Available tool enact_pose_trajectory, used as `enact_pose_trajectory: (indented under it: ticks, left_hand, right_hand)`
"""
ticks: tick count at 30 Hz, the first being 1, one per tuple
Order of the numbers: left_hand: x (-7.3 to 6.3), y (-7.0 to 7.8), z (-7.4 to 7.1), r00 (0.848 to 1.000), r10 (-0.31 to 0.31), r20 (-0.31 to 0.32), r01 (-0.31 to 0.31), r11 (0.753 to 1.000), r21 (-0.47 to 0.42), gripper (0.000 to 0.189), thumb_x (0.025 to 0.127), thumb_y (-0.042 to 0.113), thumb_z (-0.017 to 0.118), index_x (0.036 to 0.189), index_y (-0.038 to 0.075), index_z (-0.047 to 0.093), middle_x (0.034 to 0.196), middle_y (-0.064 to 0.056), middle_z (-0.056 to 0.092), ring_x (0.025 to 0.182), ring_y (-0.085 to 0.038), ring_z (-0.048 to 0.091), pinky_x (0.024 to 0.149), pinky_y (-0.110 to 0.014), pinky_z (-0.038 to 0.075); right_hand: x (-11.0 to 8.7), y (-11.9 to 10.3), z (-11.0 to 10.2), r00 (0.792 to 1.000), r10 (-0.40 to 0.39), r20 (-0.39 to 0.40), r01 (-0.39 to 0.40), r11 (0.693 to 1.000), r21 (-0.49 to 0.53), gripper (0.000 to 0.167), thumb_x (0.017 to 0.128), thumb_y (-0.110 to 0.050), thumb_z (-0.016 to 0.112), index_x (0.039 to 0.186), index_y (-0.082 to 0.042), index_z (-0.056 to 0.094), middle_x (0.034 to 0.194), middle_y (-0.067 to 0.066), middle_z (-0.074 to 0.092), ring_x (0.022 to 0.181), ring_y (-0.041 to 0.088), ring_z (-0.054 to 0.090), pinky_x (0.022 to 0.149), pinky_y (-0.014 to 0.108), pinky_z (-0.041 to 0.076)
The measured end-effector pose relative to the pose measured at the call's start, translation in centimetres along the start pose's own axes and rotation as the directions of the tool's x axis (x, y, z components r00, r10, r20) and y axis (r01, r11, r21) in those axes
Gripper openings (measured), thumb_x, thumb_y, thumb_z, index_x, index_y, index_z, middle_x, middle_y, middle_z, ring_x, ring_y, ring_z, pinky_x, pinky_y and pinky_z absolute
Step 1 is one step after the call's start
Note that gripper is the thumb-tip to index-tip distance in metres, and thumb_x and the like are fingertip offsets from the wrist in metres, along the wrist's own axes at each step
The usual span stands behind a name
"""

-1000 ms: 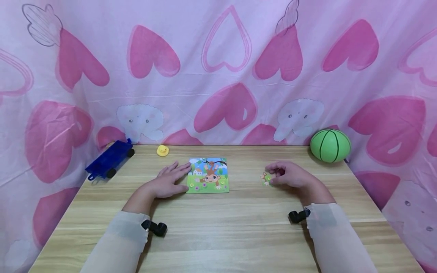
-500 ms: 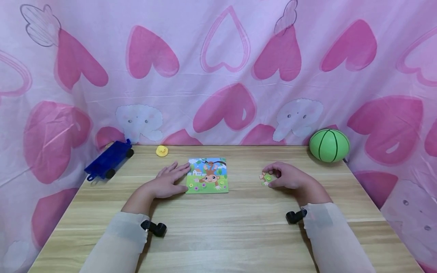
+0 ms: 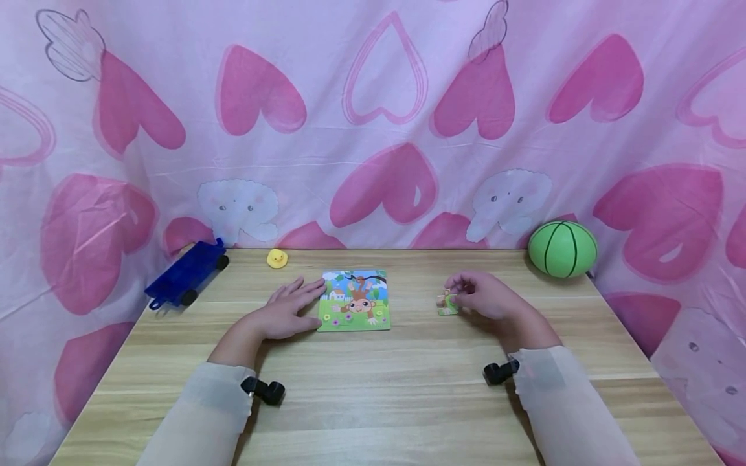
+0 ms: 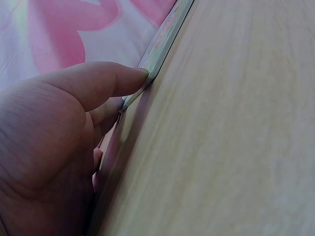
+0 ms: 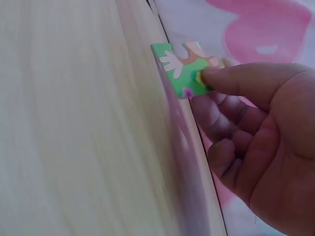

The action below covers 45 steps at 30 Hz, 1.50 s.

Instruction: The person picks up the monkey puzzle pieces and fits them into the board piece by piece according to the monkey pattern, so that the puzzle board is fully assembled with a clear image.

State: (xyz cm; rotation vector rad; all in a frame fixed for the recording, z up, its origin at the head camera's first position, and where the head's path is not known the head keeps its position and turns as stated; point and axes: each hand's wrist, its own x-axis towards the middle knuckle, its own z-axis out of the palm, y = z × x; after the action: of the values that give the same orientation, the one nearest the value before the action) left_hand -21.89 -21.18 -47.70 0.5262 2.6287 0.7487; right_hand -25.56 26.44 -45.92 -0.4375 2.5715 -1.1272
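Observation:
A square puzzle board (image 3: 357,303) with a cartoon monkey picture lies flat on the table. My left hand (image 3: 283,310) rests at its left side, fingers extended and spread. In the left wrist view the thumb (image 4: 130,81) touches the board's edge. Off to the right of the board, my right hand (image 3: 488,298) pinches a puzzle piece (image 3: 445,305) between thumb and fingers. The right wrist view shows this piece (image 5: 184,73) green, with a pale monkey paw, a notch and small flowers; it is tilted up, and its right end is hidden by the thumb.
On the wooden table (image 3: 373,401) a yellow rubber duck (image 3: 277,259) sits behind my left hand. A blue toy cart (image 3: 189,275) stands at the far left, a green ball (image 3: 563,249) at the far right. Pink heart-patterned cloth (image 3: 315,162) hangs behind.
My right hand has moved slightly left with the puzzle piece, which has turned in the fingers. The left hand and the puzzle board stay put.

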Motion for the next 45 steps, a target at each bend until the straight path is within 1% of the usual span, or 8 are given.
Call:
enact_pose_trajectory:
  ticks: [4, 10, 18, 24, 27, 31, 35, 45]
  left_hand:
    - [0.0, 0.0, 0.0, 1.000, -0.003, 0.001, 0.003, 1.000, -0.004, 0.083, 0.100, 0.049, 0.067, 0.171, 0.032, 0.028, 0.182, 0.008, 0.017, 0.170, -0.037, -0.005, 0.135, -0.068, -0.005]
    - [0.0, 0.0, 0.0, 1.000, 0.010, -0.007, -0.010, 1.000, -0.005, 0.083, 0.100, 0.049, 0.067, 0.171, 0.029, 0.028, 0.182, 0.005, 0.017, 0.170, -0.040, -0.005, 0.134, -0.069, -0.005]
    - [0.1, 0.0, 0.0, 1.000, 0.009, -0.009, -0.009, 1.000, 0.001, 0.084, 0.101, 0.050, 0.067, 0.172, 0.031, 0.026, 0.182, 0.006, 0.017, 0.170, -0.040, -0.004, 0.134, -0.070, -0.005]
    - [0.1, -0.1, 0.0, 1.000, 0.012, -0.011, -0.012, 1.000, 0.007, 0.084, 0.101, 0.050, 0.066, 0.172, 0.031, 0.026, 0.182, 0.006, 0.016, 0.170, -0.041, -0.005, 0.133, -0.070, -0.005]
    - [0.1, 0.0, -0.1, 1.000, 0.008, -0.007, -0.008, 1.000, 0.008, 0.084, 0.101, 0.050, 0.066, 0.172, 0.031, 0.025, 0.182, 0.007, 0.016, 0.170, -0.040, -0.005, 0.134, -0.069, -0.005]
    - [0.0, 0.1, -0.2, 1.000, 0.007, -0.007, -0.007, 1.000, 0.005, 0.084, 0.101, 0.049, 0.067, 0.172, 0.032, 0.025, 0.182, 0.009, 0.015, 0.170, -0.038, -0.005, 0.134, -0.068, -0.005]
    - [0.0, 0.1, -0.2, 1.000, 0.011, -0.008, -0.011, 1.000, 0.006, 0.084, 0.101, 0.049, 0.067, 0.172, 0.032, 0.025, 0.182, 0.009, 0.015, 0.170, -0.038, -0.006, 0.134, -0.069, -0.006]
    - [0.1, 0.1, -0.1, 1.000, 0.001, -0.001, -0.001, 1.000, 0.004, 0.084, 0.101, 0.049, 0.067, 0.171, 0.033, 0.026, 0.182, 0.010, 0.016, 0.170, -0.037, -0.006, 0.135, -0.068, -0.005]
  right_hand:
    - [0.8, -1.5, 1.0, 1.000, 0.006, 0.007, -0.007, 0.998, 0.068, 0.016, 0.102, -0.013, 0.070, 0.118, -0.018, 0.071, 0.109, 0.007, 0.070, 0.094, 0.025, 0.060, 0.070, 0.034, 0.058]
    - [2.5, -4.4, 2.9, 0.998, 0.052, 0.045, -0.058, 0.990, 0.132, 0.016, 0.102, -0.017, 0.073, 0.116, -0.024, 0.072, 0.113, 0.005, 0.070, 0.104, 0.026, 0.059, 0.084, 0.036, 0.055]
    - [4.8, -7.6, 5.2, 0.994, -0.050, 0.095, 0.040, 0.993, 0.107, 0.017, 0.101, -0.019, 0.074, 0.117, -0.025, 0.072, 0.113, 0.001, 0.071, 0.108, 0.024, 0.063, 0.097, 0.038, 0.053]
    - [6.2, -9.3, 6.5, 0.986, -0.125, 0.114, 0.115, 0.990, 0.085, 0.014, 0.102, -0.020, 0.073, 0.115, -0.025, 0.072, 0.110, 0.000, 0.072, 0.105, 0.022, 0.064, 0.092, 0.037, 0.054]
    - [6.6, -9.7, 7.2, 0.983, -0.133, 0.123, 0.120, 0.987, 0.111, 0.013, 0.101, -0.019, 0.073, 0.113, -0.024, 0.072, 0.110, 0.000, 0.072, 0.104, 0.022, 0.064, 0.090, 0.036, 0.054]
    - [6.7, -9.7, 8.0, 0.983, -0.108, 0.150, 0.082, 0.981, 0.173, 0.013, 0.101, -0.015, 0.073, 0.113, -0.021, 0.073, 0.109, 0.003, 0.071, 0.100, 0.024, 0.062, 0.081, 0.034, 0.054]
    - [6.8, -9.2, 8.7, 0.978, -0.115, 0.171, 0.083, 0.980, 0.182, 0.015, 0.102, -0.011, 0.072, 0.116, -0.016, 0.072, 0.106, 0.005, 0.070, 0.094, 0.023, 0.062, 0.074, 0.030, 0.053]
    - [6.6, -8.5, 8.9, 0.971, -0.121, 0.207, 0.093, 0.986, 0.140, 0.017, 0.096, -0.010, 0.078, 0.110, -0.020, 0.074, 0.102, 0.005, 0.070, 0.095, 0.022, 0.061, 0.078, 0.030, 0.054]
